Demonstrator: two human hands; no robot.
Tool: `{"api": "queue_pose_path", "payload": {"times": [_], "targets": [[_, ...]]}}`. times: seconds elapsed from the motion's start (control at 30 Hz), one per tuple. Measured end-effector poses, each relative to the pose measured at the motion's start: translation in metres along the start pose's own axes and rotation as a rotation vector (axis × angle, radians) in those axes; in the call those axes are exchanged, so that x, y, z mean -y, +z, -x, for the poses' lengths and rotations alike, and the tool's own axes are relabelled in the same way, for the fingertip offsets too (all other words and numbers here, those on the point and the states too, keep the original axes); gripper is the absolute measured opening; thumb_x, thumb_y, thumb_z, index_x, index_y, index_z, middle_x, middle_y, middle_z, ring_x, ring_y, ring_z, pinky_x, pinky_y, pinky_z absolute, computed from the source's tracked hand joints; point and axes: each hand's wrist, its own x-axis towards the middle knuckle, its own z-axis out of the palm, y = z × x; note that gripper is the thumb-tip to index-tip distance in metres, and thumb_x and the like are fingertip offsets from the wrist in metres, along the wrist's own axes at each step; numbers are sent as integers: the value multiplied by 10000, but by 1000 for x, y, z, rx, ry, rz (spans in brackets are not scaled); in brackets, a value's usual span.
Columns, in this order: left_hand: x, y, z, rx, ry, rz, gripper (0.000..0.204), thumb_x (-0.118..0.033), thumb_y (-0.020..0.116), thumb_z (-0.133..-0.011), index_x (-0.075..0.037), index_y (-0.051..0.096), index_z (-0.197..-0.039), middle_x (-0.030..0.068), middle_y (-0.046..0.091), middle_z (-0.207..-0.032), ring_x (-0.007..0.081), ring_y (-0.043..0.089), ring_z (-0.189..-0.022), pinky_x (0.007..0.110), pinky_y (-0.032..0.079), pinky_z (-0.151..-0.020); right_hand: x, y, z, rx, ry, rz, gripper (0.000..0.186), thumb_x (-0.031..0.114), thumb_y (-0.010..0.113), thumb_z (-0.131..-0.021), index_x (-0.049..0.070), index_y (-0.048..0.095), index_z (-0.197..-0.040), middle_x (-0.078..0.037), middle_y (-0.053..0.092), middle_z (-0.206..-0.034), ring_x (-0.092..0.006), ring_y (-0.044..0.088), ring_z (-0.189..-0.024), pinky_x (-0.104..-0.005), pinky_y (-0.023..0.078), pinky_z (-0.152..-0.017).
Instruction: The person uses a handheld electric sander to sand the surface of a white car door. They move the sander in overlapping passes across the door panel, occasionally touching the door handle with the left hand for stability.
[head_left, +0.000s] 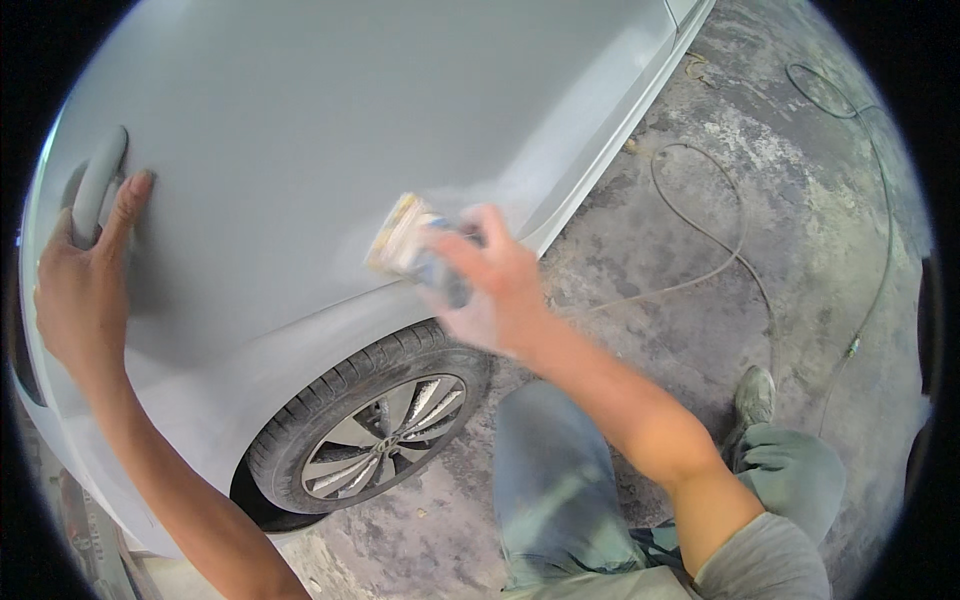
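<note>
My left hand point(88, 285) is hooked round the door handle point(100, 180) of a grey car, its thumb on the near side and the other fingers mostly hidden behind. Blurred by motion, my right hand point(500, 285) grips a pale sanding block point(402, 238) with yellowish edges. The block lies against the lower part of the dull grey door panel point(260, 170), just above the wheel arch point(330, 330). Whitish, dusty-looking patches mark the panel around the block and along its lower edge.
Below the arch is a wheel point(385, 445) with a black tyre and silver spokes. A thin hose point(735, 200) loops across the stained concrete floor point(660, 330) at the right. My bent knees point(550, 470) and one dusty shoe point(755, 395) are close to the car.
</note>
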Motion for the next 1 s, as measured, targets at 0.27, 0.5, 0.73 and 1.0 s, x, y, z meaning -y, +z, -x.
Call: {"api": "queue_pose_path", "payload": {"times": [0.27,0.5,0.73,1.0], "targets": [[11,23,-12,-161,211,197,1028,-950,647,-694,-97,778,-1253,126,791,-907,254,797,-901,415,619,-849,37,10,5,81,3,54,462,141,843,-752,223,674,-1174,-126,541,-1065,-296,690,-809,-416,589,-636],[3,8,-8,-7,93,160,1031,-965,612,-716,-78,785,-1211,131,783,-887,270,795,-893,433,616,-820,47,15,-6,56,67,48,491,125,860,-728,213,686,-1179,-119,562,-1037,-276,684,-793,-402,569,-622],[1,0,-7,-87,159,206,1039,-937,657,-716,-20,774,-1191,164,771,-877,277,795,-869,439,623,-815,82,26,-7,74,-114,43,430,90,811,-740,216,678,-1129,-123,501,-1012,-292,659,-774,-422,567,-598],[5,-10,-4,48,160,205,969,-835,754,-732,24,761,-1180,184,753,-812,296,786,-736,437,636,-758,42,-1,-10,45,-5,43,367,92,803,-731,188,661,-1055,-141,518,-1049,-288,676,-796,-411,585,-627]]}}
